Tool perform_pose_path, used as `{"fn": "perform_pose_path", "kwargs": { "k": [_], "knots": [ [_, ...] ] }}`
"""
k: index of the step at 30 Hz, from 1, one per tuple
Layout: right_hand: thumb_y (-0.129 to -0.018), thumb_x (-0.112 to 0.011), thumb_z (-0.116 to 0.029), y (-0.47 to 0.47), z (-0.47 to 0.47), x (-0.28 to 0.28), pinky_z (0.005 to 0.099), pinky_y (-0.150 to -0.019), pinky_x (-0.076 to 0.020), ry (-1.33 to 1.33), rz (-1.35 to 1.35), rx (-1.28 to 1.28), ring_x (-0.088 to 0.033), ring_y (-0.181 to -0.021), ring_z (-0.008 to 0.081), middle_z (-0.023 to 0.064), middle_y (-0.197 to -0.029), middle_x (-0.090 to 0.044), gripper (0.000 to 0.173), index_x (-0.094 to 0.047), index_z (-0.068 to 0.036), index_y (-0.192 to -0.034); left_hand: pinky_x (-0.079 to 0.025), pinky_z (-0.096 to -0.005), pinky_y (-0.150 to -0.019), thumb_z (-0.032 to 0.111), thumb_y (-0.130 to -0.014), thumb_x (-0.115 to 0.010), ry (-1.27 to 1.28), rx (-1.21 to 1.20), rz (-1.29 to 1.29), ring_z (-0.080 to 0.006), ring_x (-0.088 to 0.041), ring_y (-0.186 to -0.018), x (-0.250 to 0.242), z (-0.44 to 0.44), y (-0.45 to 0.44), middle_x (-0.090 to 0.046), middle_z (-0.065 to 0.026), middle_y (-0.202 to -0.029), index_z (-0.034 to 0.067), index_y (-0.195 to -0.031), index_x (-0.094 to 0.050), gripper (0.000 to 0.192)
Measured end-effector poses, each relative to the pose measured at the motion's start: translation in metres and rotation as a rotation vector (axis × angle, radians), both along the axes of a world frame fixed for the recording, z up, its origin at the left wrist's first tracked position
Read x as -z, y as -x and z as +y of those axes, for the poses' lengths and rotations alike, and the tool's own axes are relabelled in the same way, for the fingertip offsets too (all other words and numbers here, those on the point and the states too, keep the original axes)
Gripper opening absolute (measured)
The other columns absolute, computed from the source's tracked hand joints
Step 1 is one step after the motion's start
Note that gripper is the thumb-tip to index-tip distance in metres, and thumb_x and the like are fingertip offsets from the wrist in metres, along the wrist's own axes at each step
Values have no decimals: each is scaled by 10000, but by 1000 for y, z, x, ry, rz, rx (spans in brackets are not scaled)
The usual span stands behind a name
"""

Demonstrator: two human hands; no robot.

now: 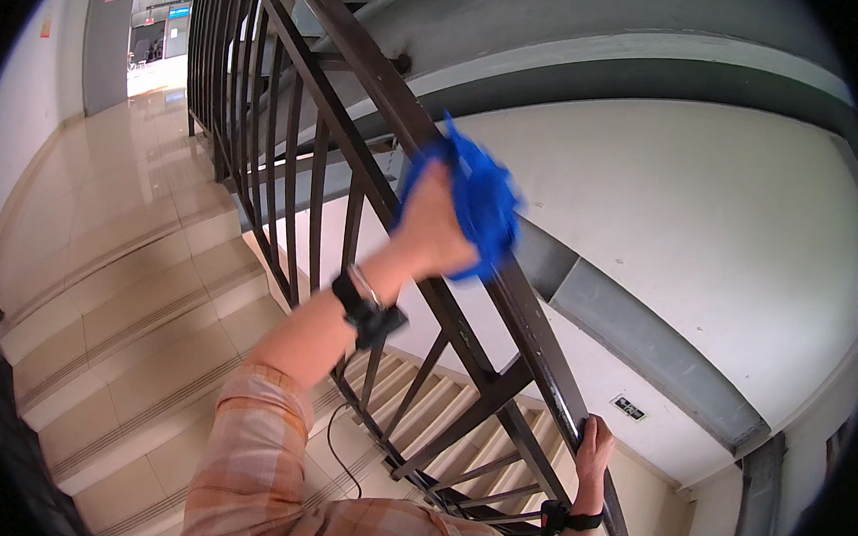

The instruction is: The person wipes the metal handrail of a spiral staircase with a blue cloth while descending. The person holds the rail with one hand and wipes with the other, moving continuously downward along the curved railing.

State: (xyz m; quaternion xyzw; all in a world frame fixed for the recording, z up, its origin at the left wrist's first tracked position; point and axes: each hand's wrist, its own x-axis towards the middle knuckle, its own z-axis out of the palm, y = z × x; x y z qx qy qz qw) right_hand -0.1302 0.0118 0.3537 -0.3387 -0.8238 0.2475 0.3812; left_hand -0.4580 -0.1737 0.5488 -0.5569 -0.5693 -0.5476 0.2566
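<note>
My left hand (433, 228) presses a crumpled blue cloth (490, 207) around the dark brown metal handrail (539, 341). Hand and cloth are slightly blurred. Lower on the same rail, my right hand (595, 446) grips it, its fingers partly hidden on the far side. A second rail (462, 336) runs just beneath, joined to balusters (318, 202) and slanted bars. Paint is chipped in places on both rails. A black strap with a small device (371, 312) sits on my left wrist, and another strap (583, 521) is on my right.
Tiled steps (151, 354) rise at the left to a landing (123, 153) with a grey door (110, 42) and a bright doorway. Through the railing, a lower flight of stairs (456, 424) shows. A thin black cable (330, 439) hangs near my body. An exit sign (628, 408) is on the wall beyond.
</note>
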Motion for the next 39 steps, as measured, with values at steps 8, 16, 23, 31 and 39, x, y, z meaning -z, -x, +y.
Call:
{"fn": "perform_pose_path", "kwargs": {
  "k": [8,16,23,31,39],
  "knots": [
    [-951,-482,-193,17,-24,-26,425,-805,-483,-240,7,6,-620,-924,377,201,-974,-653,282,-645,20,-1040,-355,-452,-985,276,-824,-613,287,-252,109,-293,-575,-1026,-14,-7,14,-635,-114,-1035,117,-1071,-566,298],
    [-980,-426,-311,60,-28,-42,462,-792,-484,-131,-79,-118,-606,-930,452,250,-984,-642,379,-592,-30,-1173,-418,-430,-912,151,-715,-696,375,8,792,-326,-500,-1058,87,25,-79,-527,-149,-1162,85,-1118,-592,422],
    [-979,-423,-286,67,-34,-54,460,-815,-481,-108,-42,-99,-615,-954,422,236,-1052,-642,369,-589,-28,-1184,-287,-487,-1100,282,-697,-785,-16,-514,65,-347,-445,-1247,-23,-23,52,-542,-150,-1291,80,-1257,-541,643],
    [-979,-429,-300,63,-25,-46,465,-821,-475,-147,25,-146,-605,-965,424,239,-1025,-639,376,-584,-18,-1173,-300,-529,-1044,382,-784,-629,143,-435,329,-439,-476,-1080,40,28,-44,-567,-249,-1114,-17,-1070,-607,491],
    [-989,-313,-404,58,-12,-29,459,-878,-454,-103,-11,-171,-574,-1044,434,260,-1050,-620,508,-584,-13,-1165,-274,-483,-1023,346,-817,-597,384,-48,767,-341,-360,-1327,118,36,-92,-500,-126,-1320,86,-1233,-571,492]
  ]
}}
